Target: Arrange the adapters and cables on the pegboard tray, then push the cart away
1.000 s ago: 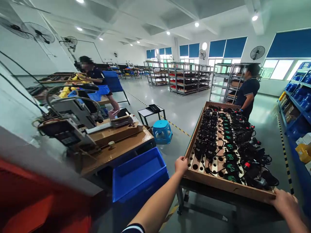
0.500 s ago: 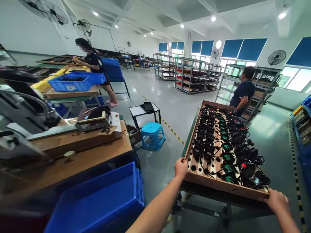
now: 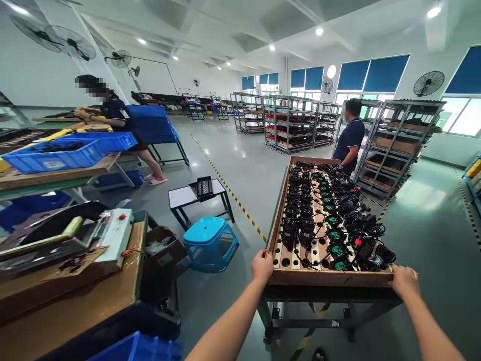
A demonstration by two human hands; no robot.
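My left hand [image 3: 262,265] grips the near left corner of a shallow brown wooden tray [image 3: 326,279], its fingers curled over the rim. At the near right corner my right hand [image 3: 406,282] holds the same tray. Inside, a board with round holes carries rows of black units [image 3: 290,230] with cables, green round parts [image 3: 334,234] and tangled black cords with a few red caps [image 3: 357,242]. The tray rests on a dark metal cart [image 3: 308,323].
A blue plastic stool [image 3: 206,234] and a small white-topped table [image 3: 178,196] stand to the left. Nearer is a workbench [image 3: 90,306] with a sealer-like machine [image 3: 112,235]. One person [image 3: 116,113] works at the far left; another [image 3: 349,138] stands beyond the tray by metal racks [image 3: 398,145].
The cart and tray have moved forward past the bench and stool, both hands still on the tray. The person beyond the tray is now further left, nearer the racks.
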